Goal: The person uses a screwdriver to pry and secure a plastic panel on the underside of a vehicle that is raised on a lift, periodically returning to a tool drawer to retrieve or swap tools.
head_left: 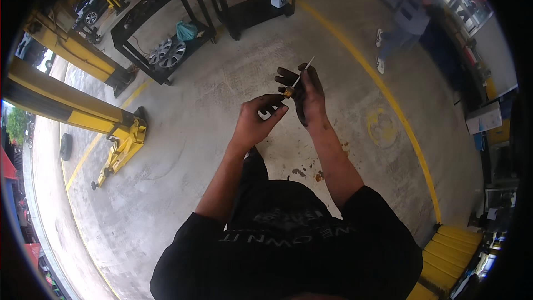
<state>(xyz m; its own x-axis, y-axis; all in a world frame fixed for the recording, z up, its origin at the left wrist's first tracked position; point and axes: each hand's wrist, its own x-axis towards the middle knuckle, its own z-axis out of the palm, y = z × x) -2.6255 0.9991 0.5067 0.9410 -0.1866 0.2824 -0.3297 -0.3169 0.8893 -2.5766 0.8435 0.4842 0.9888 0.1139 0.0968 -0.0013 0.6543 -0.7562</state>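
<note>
Head view | your right hand: grip clamped on a small brass-coloured part with a thin pale rod slanting upward | your left hand: fingertips just beside that part, though you can't quite tell whether this grip closes on it | concrete floor below

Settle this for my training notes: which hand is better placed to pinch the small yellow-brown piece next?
Probably the left hand: its curled fingers reach close to the small yellow-brown piece, while the thin pale rod lies across the right hand.
</note>
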